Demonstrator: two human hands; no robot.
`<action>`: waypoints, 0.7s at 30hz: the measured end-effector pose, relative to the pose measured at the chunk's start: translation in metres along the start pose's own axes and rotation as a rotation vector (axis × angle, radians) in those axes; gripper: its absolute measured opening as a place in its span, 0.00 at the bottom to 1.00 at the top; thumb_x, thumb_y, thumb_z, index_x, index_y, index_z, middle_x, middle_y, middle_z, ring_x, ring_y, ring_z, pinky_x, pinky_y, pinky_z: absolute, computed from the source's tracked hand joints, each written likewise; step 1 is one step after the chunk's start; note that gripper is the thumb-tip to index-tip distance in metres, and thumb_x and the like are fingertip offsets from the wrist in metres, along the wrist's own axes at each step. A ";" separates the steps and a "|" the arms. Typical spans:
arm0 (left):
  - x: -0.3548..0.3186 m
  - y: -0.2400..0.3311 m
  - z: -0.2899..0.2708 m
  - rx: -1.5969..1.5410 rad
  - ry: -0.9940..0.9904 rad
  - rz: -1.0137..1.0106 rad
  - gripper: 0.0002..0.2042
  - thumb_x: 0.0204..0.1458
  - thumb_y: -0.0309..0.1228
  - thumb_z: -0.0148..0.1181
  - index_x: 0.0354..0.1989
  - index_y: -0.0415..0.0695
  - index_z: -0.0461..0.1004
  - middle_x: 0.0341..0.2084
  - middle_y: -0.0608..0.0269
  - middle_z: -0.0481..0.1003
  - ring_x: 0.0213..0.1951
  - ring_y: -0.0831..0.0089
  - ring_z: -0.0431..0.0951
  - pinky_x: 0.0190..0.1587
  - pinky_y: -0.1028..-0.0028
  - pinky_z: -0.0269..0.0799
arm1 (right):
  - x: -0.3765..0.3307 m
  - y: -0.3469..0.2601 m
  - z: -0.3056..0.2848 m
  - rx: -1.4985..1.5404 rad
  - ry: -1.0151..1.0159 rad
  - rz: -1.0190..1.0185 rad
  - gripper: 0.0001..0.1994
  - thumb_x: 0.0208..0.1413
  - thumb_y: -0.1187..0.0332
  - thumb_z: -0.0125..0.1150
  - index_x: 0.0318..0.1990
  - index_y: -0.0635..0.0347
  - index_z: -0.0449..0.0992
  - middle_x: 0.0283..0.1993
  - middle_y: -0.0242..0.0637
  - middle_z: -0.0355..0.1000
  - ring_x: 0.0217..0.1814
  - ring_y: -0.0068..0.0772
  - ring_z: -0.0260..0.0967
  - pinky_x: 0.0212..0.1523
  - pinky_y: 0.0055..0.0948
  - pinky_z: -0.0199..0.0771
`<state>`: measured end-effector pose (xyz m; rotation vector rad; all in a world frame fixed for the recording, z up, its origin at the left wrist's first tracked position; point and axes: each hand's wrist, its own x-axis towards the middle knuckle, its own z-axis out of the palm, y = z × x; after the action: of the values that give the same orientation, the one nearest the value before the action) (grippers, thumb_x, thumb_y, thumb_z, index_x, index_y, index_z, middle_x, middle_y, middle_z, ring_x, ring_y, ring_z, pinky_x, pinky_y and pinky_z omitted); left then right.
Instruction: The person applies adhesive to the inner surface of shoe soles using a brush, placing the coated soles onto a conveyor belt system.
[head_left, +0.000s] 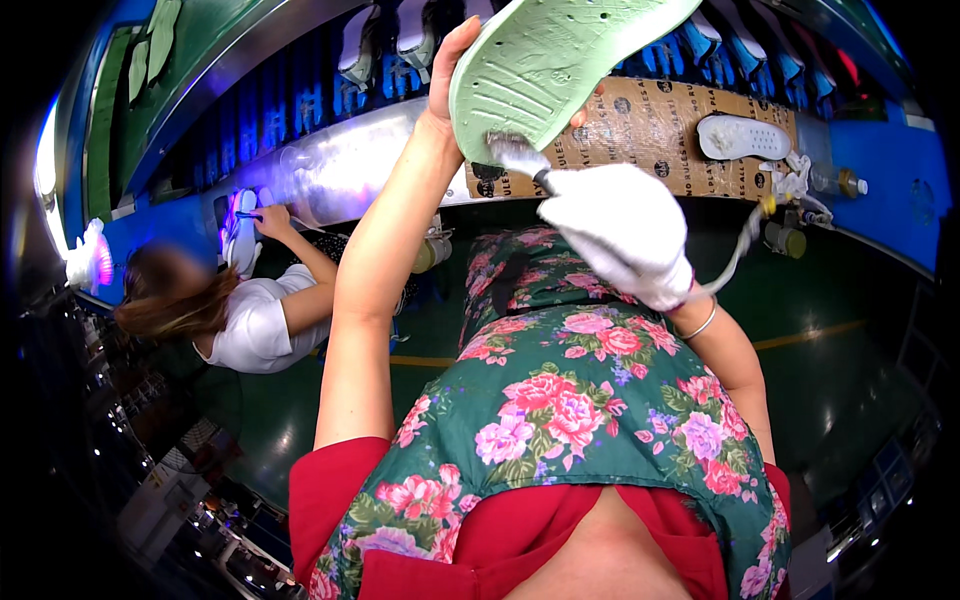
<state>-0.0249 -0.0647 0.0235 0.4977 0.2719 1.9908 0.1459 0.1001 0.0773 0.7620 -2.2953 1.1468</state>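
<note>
Head view, what does it show near the hands?

— The left hand [450, 75] is raised high and holds a pale green shoe sole [555, 60] by its edge. The thumb is curled over the left rim; the other fingers are behind the sole, so I cannot tell how they are bent.

— And the other hand?

— The right hand [620, 235] wears a white glove [610, 215] and is closed like a fist around a thin brush [520, 160]. The bristle end touches the lower edge of the green sole. A silver bracelet [705, 322] sits on that wrist.

— Where exactly is the sole?

— It is in the air, in the top middle of the picture, tilted, with its dotted underside turned to the camera. Behind it runs a long work line with a brown cardboard sheet [650, 130]; one white sole [742, 137] lies flat on this cardboard, well apart from the green one.

— What else is around?

— Below the hands there is a green apron with pink flowers [570, 400] over a red garment. A pale hose [745, 240] curves from behind the glove toward small fittings on the right. On the left, another person in a white shirt [255, 325] works at the same line, with a hand near a white shoe part.
</note>
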 end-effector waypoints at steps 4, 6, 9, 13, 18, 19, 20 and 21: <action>0.001 0.009 -0.004 0.049 -0.092 -0.011 0.51 0.46 0.72 0.49 0.71 0.44 0.56 0.59 0.25 0.61 0.57 0.43 0.71 0.51 0.52 0.77 | 0.001 -0.011 0.004 0.268 -0.083 0.027 0.13 0.47 0.75 0.69 0.43 0.55 0.83 0.40 0.39 0.81 0.38 0.40 0.79 0.41 0.34 0.78; 0.000 0.009 -0.004 0.024 -0.096 0.004 0.51 0.46 0.72 0.49 0.71 0.44 0.56 0.59 0.25 0.62 0.57 0.43 0.71 0.52 0.51 0.77 | 0.002 -0.008 0.003 0.405 0.011 0.215 0.10 0.47 0.77 0.70 0.39 0.57 0.83 0.38 0.39 0.81 0.37 0.38 0.79 0.40 0.32 0.78; -0.003 0.008 -0.003 -0.006 -0.049 0.019 0.50 0.47 0.71 0.48 0.71 0.44 0.56 0.60 0.27 0.62 0.59 0.43 0.70 0.52 0.48 0.77 | 0.002 -0.004 0.008 0.340 0.084 0.339 0.08 0.47 0.75 0.71 0.36 0.58 0.83 0.37 0.40 0.81 0.39 0.36 0.79 0.41 0.30 0.78; -0.016 0.009 0.002 -0.052 0.118 0.047 0.42 0.55 0.64 0.45 0.70 0.44 0.59 0.59 0.37 0.67 0.52 0.42 0.76 0.53 0.43 0.74 | 0.001 -0.011 0.014 0.563 -0.018 0.402 0.07 0.47 0.75 0.71 0.36 0.61 0.84 0.39 0.41 0.81 0.40 0.35 0.79 0.43 0.30 0.77; -0.036 -0.009 0.015 -0.121 0.523 0.203 0.37 0.59 0.58 0.45 0.67 0.40 0.62 0.57 0.40 0.70 0.52 0.46 0.77 0.52 0.45 0.76 | 0.034 0.010 -0.005 0.179 0.087 0.266 0.08 0.47 0.80 0.69 0.37 0.63 0.83 0.41 0.42 0.81 0.40 0.35 0.78 0.45 0.30 0.77; -0.044 -0.014 0.019 -0.076 0.514 0.196 0.35 0.60 0.56 0.43 0.66 0.39 0.62 0.57 0.41 0.71 0.52 0.47 0.77 0.52 0.46 0.76 | 0.044 0.019 -0.008 0.089 0.140 0.188 0.09 0.47 0.81 0.69 0.37 0.63 0.83 0.40 0.42 0.81 0.40 0.36 0.78 0.44 0.31 0.77; -0.051 -0.019 0.022 -0.068 0.483 0.183 0.34 0.61 0.54 0.42 0.66 0.38 0.63 0.56 0.42 0.72 0.52 0.48 0.77 0.53 0.48 0.76 | 0.052 0.027 -0.012 -0.011 0.198 0.096 0.10 0.47 0.81 0.69 0.38 0.63 0.83 0.40 0.42 0.81 0.40 0.37 0.78 0.44 0.31 0.77; -0.059 -0.026 0.026 -0.028 0.491 0.164 0.34 0.61 0.55 0.41 0.68 0.41 0.61 0.58 0.42 0.70 0.54 0.45 0.75 0.54 0.44 0.73 | 0.061 0.034 -0.013 -0.065 0.251 0.092 0.10 0.46 0.81 0.69 0.39 0.62 0.83 0.40 0.42 0.81 0.40 0.37 0.78 0.44 0.31 0.77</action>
<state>0.0313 -0.1062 0.0230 0.0029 0.5183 2.2556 0.0812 0.1115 0.1028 0.4631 -2.1631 1.1324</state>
